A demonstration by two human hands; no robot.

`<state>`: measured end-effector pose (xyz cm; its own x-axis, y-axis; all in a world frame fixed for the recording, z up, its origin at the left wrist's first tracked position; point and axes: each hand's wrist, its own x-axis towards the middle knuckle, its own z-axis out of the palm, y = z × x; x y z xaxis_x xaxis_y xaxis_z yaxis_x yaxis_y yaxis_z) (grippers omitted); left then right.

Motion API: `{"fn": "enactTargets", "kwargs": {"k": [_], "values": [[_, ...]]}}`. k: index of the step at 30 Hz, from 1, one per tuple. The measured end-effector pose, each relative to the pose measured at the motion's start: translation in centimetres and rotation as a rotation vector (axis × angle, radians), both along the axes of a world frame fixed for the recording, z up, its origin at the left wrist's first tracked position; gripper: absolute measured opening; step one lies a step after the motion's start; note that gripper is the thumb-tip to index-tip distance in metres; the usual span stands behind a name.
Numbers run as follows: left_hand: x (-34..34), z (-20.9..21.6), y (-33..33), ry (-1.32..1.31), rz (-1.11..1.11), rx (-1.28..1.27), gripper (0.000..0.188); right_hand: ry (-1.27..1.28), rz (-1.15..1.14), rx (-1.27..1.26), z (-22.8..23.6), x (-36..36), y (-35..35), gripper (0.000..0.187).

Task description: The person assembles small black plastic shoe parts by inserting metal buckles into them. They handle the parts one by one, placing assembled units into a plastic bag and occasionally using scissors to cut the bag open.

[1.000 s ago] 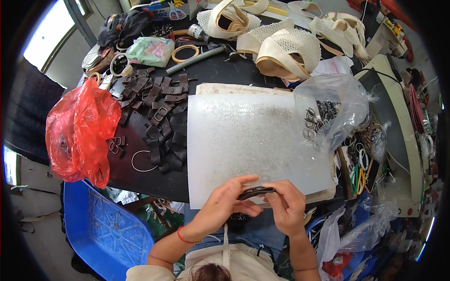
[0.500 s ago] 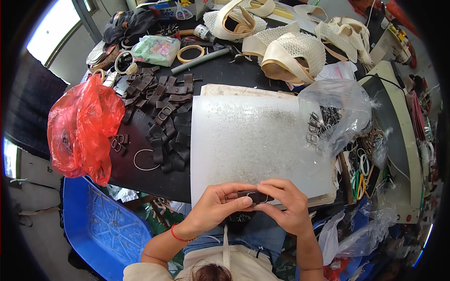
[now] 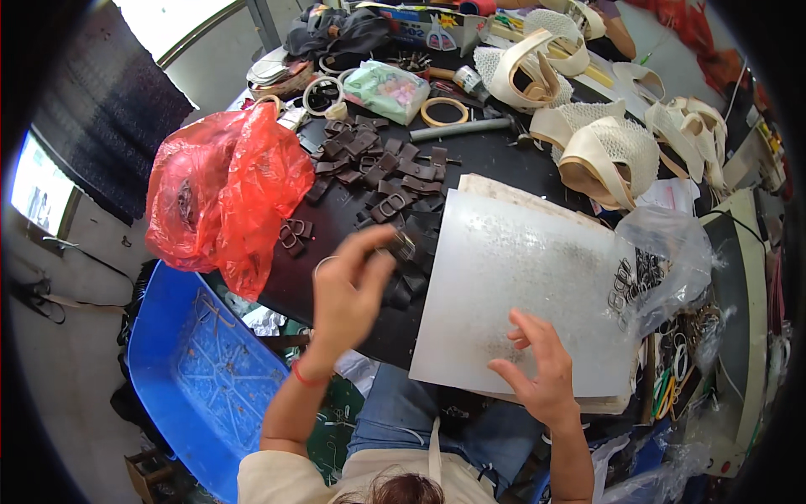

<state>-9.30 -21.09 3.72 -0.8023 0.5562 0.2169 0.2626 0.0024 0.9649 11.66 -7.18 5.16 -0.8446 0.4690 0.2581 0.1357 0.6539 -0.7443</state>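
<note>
My left hand (image 3: 351, 290), partly blurred, reaches over the pile at the left of the white board. Its fingertips pinch a short dark brown leather strap with a metal buckle (image 3: 405, 245). Around and beyond it lie several similar dark leather straps (image 3: 388, 172), many folded through buckles. My right hand (image 3: 541, 365) hovers above the near part of the white board (image 3: 512, 277), fingers apart, holding nothing. Loose metal buckles (image 3: 620, 290) sit at the board's right side, next to a clear plastic bag (image 3: 672, 252) with more buckles.
At the left edge stands a red plastic bag (image 3: 227, 193), above a blue tub (image 3: 201, 361). A hammer (image 3: 462, 130), a tape roll (image 3: 444, 112) and a green packet (image 3: 386, 91) lie at the back. Cream woven straps (image 3: 617, 151) fill the far right. A person's arm (image 3: 617, 34) shows beyond.
My hands, together on the leather strap before, have parted. The left has carried the strap left and away to the pile; the right has let go and opened. The view has shifted left.
</note>
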Motion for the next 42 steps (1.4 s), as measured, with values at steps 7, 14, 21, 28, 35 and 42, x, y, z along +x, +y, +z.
{"fn": "enactTargets", "kwargs": {"k": [7,14,21,28,35,42], "values": [[-14.8,-5.4,3.5,0.741,0.123,-0.336,0.036,-0.077,0.146,0.029,-0.8,-2.1,-0.3,0.03],[-16.1,-4.9,7.3,1.001,-0.165,-0.548,0.029,-0.115,0.082,-0.076,-1.4,-2.7,0.5,0.025],[-18.7,-5.4,7.4,1.049,0.037,-0.476,0.019,-0.053,0.024,-0.118,-2.5,-2.9,0.3,0.023],[-11.3,-4.0,4.5,0.789,-0.041,-0.618,0.033,0.007,0.007,-0.066,-3.2,-2.7,0.4,0.024],[-10.7,-4.7,3.7,0.54,-0.122,-0.543,0.051,0.034,0.005,-0.059,-3.1,-2.7,0.1,0.023],[-9.8,-3.7,-0.1,0.567,-0.526,-0.581,0.088,0.069,0.169,0.173,-1.8,-5.4,0.5,0.03]]}}
